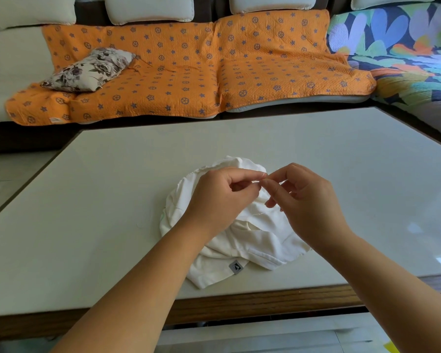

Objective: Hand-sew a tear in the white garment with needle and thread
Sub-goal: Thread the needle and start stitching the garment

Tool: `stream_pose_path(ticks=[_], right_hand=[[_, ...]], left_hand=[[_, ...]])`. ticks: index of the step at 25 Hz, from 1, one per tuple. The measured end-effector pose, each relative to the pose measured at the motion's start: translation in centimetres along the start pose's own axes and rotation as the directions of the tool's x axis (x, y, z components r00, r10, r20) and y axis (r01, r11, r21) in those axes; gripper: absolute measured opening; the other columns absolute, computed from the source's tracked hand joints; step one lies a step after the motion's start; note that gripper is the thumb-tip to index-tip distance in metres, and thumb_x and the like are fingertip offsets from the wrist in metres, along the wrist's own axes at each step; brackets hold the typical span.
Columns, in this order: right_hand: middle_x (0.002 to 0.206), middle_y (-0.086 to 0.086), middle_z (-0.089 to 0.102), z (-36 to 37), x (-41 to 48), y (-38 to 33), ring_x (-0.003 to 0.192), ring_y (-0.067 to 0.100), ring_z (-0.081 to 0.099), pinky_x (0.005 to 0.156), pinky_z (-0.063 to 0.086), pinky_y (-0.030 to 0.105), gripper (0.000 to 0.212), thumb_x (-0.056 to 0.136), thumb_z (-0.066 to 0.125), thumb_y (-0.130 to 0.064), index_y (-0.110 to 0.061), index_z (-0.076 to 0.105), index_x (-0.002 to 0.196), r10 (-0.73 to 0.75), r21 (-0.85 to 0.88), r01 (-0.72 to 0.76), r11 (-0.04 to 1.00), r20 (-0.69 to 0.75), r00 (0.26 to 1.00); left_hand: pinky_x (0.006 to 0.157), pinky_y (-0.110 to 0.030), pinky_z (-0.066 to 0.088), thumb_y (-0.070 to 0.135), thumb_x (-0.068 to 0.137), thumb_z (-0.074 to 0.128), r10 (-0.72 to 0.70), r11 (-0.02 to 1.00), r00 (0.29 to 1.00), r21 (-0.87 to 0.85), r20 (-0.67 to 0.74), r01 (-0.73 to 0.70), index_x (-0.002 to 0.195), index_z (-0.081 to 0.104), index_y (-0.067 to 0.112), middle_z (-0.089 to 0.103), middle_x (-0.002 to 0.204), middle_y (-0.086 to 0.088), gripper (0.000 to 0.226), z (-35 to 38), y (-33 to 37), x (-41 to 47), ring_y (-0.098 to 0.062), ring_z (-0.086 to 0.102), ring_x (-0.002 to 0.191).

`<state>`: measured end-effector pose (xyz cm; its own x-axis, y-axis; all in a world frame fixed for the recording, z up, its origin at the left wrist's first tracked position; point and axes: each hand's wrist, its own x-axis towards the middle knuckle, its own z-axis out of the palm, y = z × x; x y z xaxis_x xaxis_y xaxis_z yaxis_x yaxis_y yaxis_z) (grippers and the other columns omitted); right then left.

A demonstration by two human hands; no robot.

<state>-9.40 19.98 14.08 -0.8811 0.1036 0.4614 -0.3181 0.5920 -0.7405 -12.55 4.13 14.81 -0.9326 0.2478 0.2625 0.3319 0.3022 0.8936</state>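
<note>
The crumpled white garment (pixel 250 240) lies on the pale surface (pixel 112 200), near its front edge. Just above it the left hand (pixel 219 197) and right hand (pixel 306 200) meet, fingers curled, tips pinched together; what they pinch I cannot tell.

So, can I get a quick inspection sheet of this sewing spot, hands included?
Surface: pale glossy table, wooden front edge.
Job's things: crumpled white garment on the table, grey label showing; fine thread across it; needle too small to make out.
Clutter: nothing seen.
Hands: left hand and right hand above the garment, fingertips meeting in a pinch, probably on the thread.
Cables: nothing seen.
Surroundings: sofa with orange cover, flowered cushion, colourful cover to the right.
</note>
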Motion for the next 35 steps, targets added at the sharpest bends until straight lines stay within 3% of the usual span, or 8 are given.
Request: stream_pose_path(ticks=[5, 7, 9, 12, 19, 28, 31, 35], right_hand=[[0.079, -0.010, 0.066, 0.3, 0.1, 0.4, 0.064, 0.005, 0.067, 0.058, 0.047, 0.012, 0.011, 0.092, 0.067, -0.021, -0.020, 0.068, 0.081, -0.068, -0.031, 0.067, 0.997, -0.042, 0.997], [0.079, -0.005, 0.069, 0.2, 0.3, 0.1, 0.061, 0.011, 0.068, 0.058, 0.052, 0.019, 0.013, 0.098, 0.058, -0.019, -0.020, 0.071, 0.096, 0.090, 0.222, -0.090, 0.971, 0.013, 0.996], [0.087, 0.003, 0.071, -0.4, 0.6, -0.2, 0.068, 0.020, 0.070, 0.063, 0.053, 0.028, 0.025, 0.104, 0.045, -0.017, -0.019, 0.068, 0.112, 0.217, 0.462, -0.281, 0.841, 0.188, 0.958], [0.102, 0.015, 0.072, -0.7, 0.7, 0.0, 0.084, 0.024, 0.069, 0.077, 0.054, 0.035, 0.026, 0.102, 0.047, -0.014, -0.011, 0.070, 0.113, 0.216, 0.533, -0.428, 0.730, 0.415, 0.884], [0.082, 0.011, 0.076, 0.0, 0.7, 0.1, 0.075, 0.017, 0.070, 0.071, 0.053, 0.026, 0.009, 0.089, 0.068, -0.012, -0.011, 0.077, 0.090, 0.295, 0.487, -0.395, 0.779, 0.270, 0.916], [0.064, 0.000, 0.072, 0.7, -0.1, -0.4, 0.057, 0.000, 0.066, 0.056, 0.047, 0.009, 0.012, 0.089, 0.070, -0.019, -0.010, 0.066, 0.082, 0.262, 0.275, -0.265, 0.924, 0.047, 0.964], [0.071, -0.003, 0.071, 1.2, -0.2, 0.2, 0.066, 0.005, 0.068, 0.063, 0.050, 0.013, 0.013, 0.088, 0.071, -0.018, -0.018, 0.063, 0.077, 0.118, 0.101, -0.114, 0.988, -0.033, 0.992], [0.091, -0.001, 0.067, 1.5, -0.3, 1.2, 0.070, 0.009, 0.063, 0.065, 0.050, 0.014, 0.015, 0.081, 0.075, -0.002, -0.009, 0.062, 0.077, -0.211, -0.062, 0.206, 0.977, -0.096, 0.973]], left_hand=[[0.061, -0.012, 0.045, 0.021, 0.090, 0.071, 0.079, 0.994, 0.997, 0.076, 0.000, -0.078, 0.096, 0.079, 0.024, 0.067, 0.068, 0.012, 0.010, 0.1, -0.3, -0.1, -0.003, 0.062, 0.060], [0.060, -0.015, 0.045, 0.021, 0.091, 0.068, -0.014, 0.999, 1.000, -0.031, 0.015, 0.014, 0.092, 0.078, 0.025, 0.067, 0.066, 0.012, 0.010, -0.1, -0.2, 0.1, -0.003, 0.060, 0.059], [0.061, -0.019, 0.045, 0.018, 0.093, 0.066, -0.129, 0.974, 0.990, -0.180, 0.057, 0.137, 0.088, 0.077, 0.023, 0.066, 0.066, 0.010, 0.014, -0.2, -0.2, 0.3, -0.005, 0.059, 0.061], [0.063, -0.023, 0.043, 0.014, 0.093, 0.063, -0.227, 0.901, 0.963, -0.343, 0.147, 0.264, 0.090, 0.077, 0.016, 0.065, 0.068, 0.007, 0.015, -0.3, -0.4, 0.4, -0.006, 0.056, 0.061], [0.067, -0.024, 0.045, 0.015, 0.093, 0.065, -0.225, 0.900, 0.962, -0.345, 0.157, 0.267, 0.087, 0.076, 0.017, 0.064, 0.069, 0.007, 0.013, -0.1, -0.7, 0.2, -0.006, 0.056, 0.062], [0.063, -0.017, 0.047, 0.017, 0.094, 0.063, -0.140, 0.976, 0.990, -0.166, 0.001, 0.138, 0.086, 0.074, 0.017, 0.064, 0.067, 0.014, 0.013, 0.5, -0.5, 0.0, -0.003, 0.058, 0.063], [0.064, -0.017, 0.047, 0.018, 0.093, 0.063, -0.139, 0.983, 0.990, -0.129, -0.026, 0.134, 0.083, 0.074, 0.017, 0.065, 0.066, 0.014, 0.014, 0.6, -0.4, -0.1, -0.002, 0.059, 0.063], [0.065, -0.017, 0.046, 0.015, 0.091, 0.062, -0.151, 0.984, 0.989, -0.093, 0.004, 0.151, 0.074, 0.071, 0.020, 0.061, 0.061, 0.014, 0.019, 0.5, -0.3, -0.2, -0.001, 0.056, 0.061]])
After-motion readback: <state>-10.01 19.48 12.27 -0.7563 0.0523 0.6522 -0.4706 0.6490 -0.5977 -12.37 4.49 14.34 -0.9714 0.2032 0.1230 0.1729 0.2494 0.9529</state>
